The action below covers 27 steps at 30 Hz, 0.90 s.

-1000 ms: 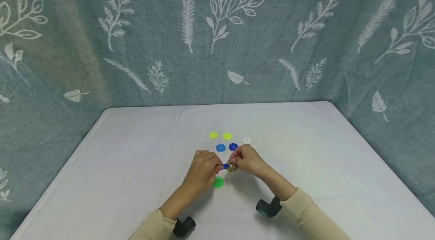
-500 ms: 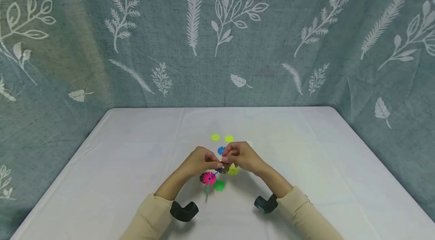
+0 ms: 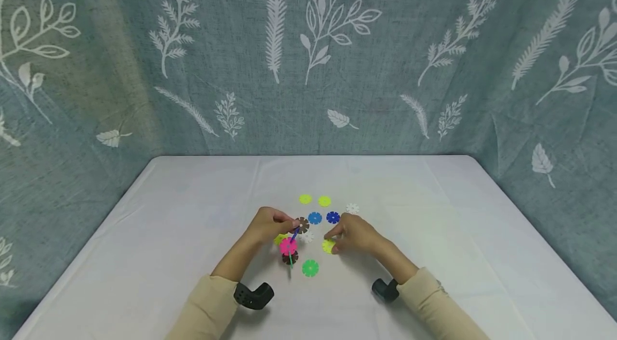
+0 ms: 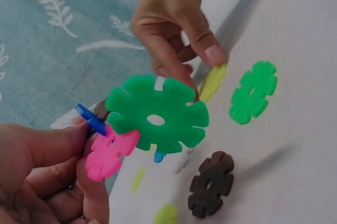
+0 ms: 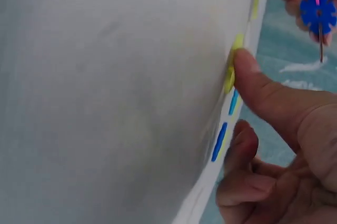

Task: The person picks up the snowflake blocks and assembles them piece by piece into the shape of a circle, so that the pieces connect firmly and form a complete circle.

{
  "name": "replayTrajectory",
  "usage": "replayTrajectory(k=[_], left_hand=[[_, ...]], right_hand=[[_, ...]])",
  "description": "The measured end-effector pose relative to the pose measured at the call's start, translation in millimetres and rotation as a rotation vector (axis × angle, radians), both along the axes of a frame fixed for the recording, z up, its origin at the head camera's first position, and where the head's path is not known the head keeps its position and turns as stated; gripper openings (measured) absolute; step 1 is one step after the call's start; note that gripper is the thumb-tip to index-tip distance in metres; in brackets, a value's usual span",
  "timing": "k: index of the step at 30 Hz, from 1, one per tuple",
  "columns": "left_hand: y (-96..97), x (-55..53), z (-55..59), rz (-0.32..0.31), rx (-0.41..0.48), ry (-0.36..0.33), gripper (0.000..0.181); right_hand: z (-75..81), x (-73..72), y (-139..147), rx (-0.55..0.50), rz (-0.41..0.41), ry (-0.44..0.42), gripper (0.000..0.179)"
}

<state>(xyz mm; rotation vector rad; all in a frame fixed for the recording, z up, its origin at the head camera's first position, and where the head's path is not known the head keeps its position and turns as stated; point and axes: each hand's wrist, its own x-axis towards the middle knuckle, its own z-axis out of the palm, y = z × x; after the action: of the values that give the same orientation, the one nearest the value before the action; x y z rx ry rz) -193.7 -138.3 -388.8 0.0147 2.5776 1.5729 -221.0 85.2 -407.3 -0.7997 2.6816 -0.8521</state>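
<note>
My left hand (image 3: 267, 225) pinches a brown notched snap disc (image 3: 302, 225) at the end of a small joined chain. A blue disc (image 5: 318, 13), a pink disc (image 3: 288, 246) and a green disc (image 4: 158, 118) are slotted edge to edge on from it, held above the table. To the right, my right hand (image 3: 355, 233) has come down to a yellow disc (image 3: 328, 246) on the cloth. Thumb and forefinger grip opposite edges of that disc, while the other fingers curl in beneath the palm.
Loose discs lie around on the white table (image 3: 193, 211): a green one (image 3: 310, 268) in front, a dark brown one (image 4: 210, 184) under the chain. Further back are a light blue (image 3: 315, 218), a dark blue (image 3: 333, 217), a white (image 3: 352, 209) and several yellow ones.
Both hands were together at the brown disc; they have parted. The left has drawn slightly left with the joined chain, and the right has let go and moved down to the yellow disc.
</note>
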Motion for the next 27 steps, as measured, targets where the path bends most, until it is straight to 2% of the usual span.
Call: replayTrajectory(k=[4, 6, 8, 12, 14, 20, 27], left_hand=[[0.7, -3.5, -1.3, 0.007, 0.003, 0.002, 0.019], [1.5, -5.1, -1.3, 0.009, 0.011, 0.001, 0.018], [2.0, -6.1, -1.6, 0.009, 0.018, -0.007, 0.018], [4.0, -6.4, -0.6, 0.002, 0.046, -0.029, 0.018], [5.6, -5.8, 0.6, -0.004, 0.057, -0.036, 0.019], [11.0, -7.5, 1.4, -0.007, 0.088, -0.038, 0.019], [12.4, -6.9, 1.4, 0.032, 0.116, -0.057, 0.018]], right_hand=[[2.9, -0.9, -5, 0.054, -0.019, 0.049, 0.021], [4.4, -1.7, -5, 0.047, -0.028, 0.056, 0.021], [5.2, -2.8, -5, -0.006, -0.039, 0.076, 0.019], [7.9, -5.5, -6, -0.177, -0.080, 0.148, 0.009], [10.0, -6.5, -8, -0.254, -0.102, 0.159, 0.007], [15.2, -6.5, -14, -0.322, -0.128, 0.183, 0.006], [18.7, -1.7, -18, -0.289, -0.067, 0.393, 0.007]])
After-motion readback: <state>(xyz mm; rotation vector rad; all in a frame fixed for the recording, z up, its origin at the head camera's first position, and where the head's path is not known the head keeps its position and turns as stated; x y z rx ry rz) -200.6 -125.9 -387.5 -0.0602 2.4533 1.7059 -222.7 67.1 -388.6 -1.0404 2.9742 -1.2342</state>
